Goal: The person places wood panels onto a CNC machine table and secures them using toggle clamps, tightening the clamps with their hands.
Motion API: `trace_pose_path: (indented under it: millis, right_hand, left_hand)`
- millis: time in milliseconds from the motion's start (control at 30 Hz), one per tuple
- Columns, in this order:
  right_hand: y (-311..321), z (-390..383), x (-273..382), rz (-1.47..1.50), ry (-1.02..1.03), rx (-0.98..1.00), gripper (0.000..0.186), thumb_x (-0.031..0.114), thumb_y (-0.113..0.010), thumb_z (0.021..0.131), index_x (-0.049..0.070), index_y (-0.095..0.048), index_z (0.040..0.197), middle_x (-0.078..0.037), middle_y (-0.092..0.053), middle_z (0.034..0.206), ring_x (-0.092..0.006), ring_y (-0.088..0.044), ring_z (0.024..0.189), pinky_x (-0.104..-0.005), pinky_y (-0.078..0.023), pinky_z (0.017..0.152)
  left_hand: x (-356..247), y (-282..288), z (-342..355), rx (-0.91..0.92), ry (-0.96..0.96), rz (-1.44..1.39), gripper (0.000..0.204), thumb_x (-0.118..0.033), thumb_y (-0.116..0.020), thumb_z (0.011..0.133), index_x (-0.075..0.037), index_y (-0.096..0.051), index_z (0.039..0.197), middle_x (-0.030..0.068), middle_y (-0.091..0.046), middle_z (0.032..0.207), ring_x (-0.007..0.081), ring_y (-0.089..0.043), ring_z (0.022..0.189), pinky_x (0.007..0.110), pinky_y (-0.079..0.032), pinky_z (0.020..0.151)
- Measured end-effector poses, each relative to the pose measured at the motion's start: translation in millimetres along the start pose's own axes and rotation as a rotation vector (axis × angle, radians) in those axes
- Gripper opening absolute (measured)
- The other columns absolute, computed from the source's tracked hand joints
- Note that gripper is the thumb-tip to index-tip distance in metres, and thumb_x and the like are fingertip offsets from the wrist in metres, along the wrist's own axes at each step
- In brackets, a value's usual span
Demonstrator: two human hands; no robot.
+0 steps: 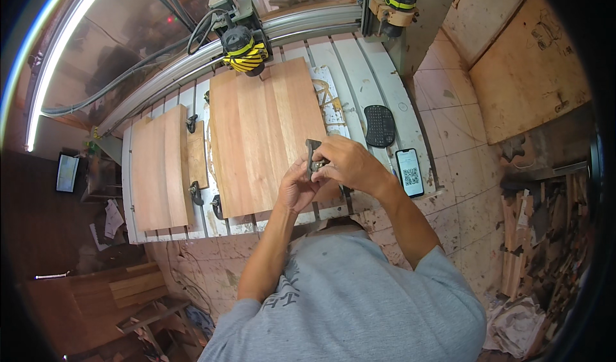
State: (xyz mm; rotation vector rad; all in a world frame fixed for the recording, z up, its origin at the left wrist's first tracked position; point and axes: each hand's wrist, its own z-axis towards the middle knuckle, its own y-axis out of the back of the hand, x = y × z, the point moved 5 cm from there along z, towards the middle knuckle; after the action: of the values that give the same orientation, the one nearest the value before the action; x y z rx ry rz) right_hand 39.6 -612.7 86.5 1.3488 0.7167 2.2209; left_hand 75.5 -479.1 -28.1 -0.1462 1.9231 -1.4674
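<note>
Two hands, left hand [296, 183] and right hand [346, 164], pinch tight on a dark clamp [312, 155] at mid frame, above the board [263, 131], steadying it.

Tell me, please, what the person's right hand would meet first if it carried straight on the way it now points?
The right hand points leftward and already touches the small dark clamp piece; just beyond that is the left hand, though depth is hard to judge.

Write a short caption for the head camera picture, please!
Both hands, left hand and right hand, hold a small dark clamp over a wooden panel.
</note>
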Motion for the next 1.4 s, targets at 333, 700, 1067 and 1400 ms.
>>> trace_pose_path:
  millis: [333,700,1067,1400]
  right_hand:
    - [6,-22,-52,0.584,-0.517,0.056,0.061,0.032,-0.076,0.092,0.003,-0.053,0.14,-0.005,-0.059,0.106,-0.0106,-0.06,0.088,-0.0256,-0.054,0.077]
    - [-25,-15,-91,1.215,-0.62,-0.08,0.032,0.018,-0.061,0.102,-0.003,-0.062,0.126,-0.009,-0.069,0.107,-0.0131,-0.069,0.088,-0.026,-0.059,0.078]
    - [-2,63,-246,1.353,-0.675,-0.595,0.028,0.016,-0.062,0.1,-0.001,-0.064,0.122,-0.007,-0.067,0.112,-0.016,-0.064,0.1,-0.0371,-0.058,0.086]
    - [-27,196,-441,1.304,-0.581,-0.754,0.022,0.016,-0.059,0.101,0.004,-0.064,0.119,-0.005,-0.066,0.105,-0.0157,-0.062,0.096,-0.0387,-0.055,0.091]
  left_hand:
    - [-2,-11,11,-0.187,-0.031,-0.037,0.04,-0.022,-0.065,0.094,-0.009,-0.057,0.13,0.0071,-0.069,0.111,0.0192,-0.067,0.106,0.053,-0.044,0.11]
    - [-2,24,59,-0.071,-0.081,0.094,0.036,-0.018,-0.063,0.098,-0.006,-0.054,0.13,0.0085,-0.065,0.119,0.0195,-0.063,0.11,0.036,-0.049,0.097]
    - [-88,49,103,-0.542,-0.483,1.818,0.026,-0.014,-0.072,0.088,-0.002,-0.063,0.108,0.0222,-0.057,0.121,0.0385,-0.059,0.111,0.043,-0.048,0.096]
    - [-81,58,116,-0.472,-0.48,2.056,0.026,-0.01,-0.069,0.085,0.0,-0.061,0.107,0.0222,-0.057,0.124,0.0398,-0.053,0.115,0.047,-0.043,0.099]
